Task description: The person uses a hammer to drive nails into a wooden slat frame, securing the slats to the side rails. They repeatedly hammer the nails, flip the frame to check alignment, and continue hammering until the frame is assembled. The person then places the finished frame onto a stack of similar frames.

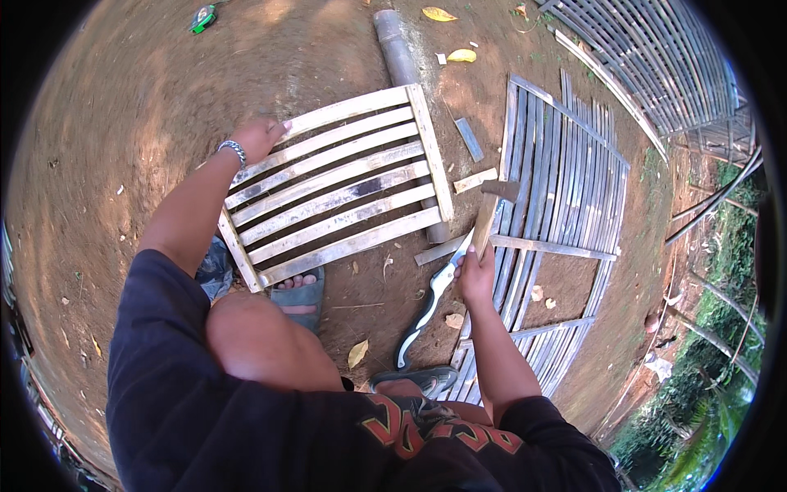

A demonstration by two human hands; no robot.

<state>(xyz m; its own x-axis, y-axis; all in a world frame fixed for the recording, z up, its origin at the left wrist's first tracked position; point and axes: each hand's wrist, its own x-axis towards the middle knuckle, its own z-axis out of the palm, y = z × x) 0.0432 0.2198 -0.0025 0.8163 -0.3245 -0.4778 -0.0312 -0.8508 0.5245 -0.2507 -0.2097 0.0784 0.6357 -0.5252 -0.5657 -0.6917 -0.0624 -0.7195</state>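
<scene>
My left hand (258, 139) is closed round the upper left edge of a pale slatted wooden panel (332, 170), which has several slats between two end bars. The panel is tilted, and its right side is over a thick grey bamboo pole (393, 49). In my right hand (476, 277) is a hammer (485, 223), gripped by its wooden handle with the head pointing away from me. A saw (426, 312) with a curved white and dark handle is just beside that hand; its blade runs up close to the fingers. I cannot tell whether they touch.
A large grey bamboo slat panel (566, 164) lies on the dirt at right, another (656, 61) beyond it. Short wood offcuts (469, 139) lie between. A green tape measure (203, 18) is far left. My sandalled feet (299, 299) stand near the pale panel.
</scene>
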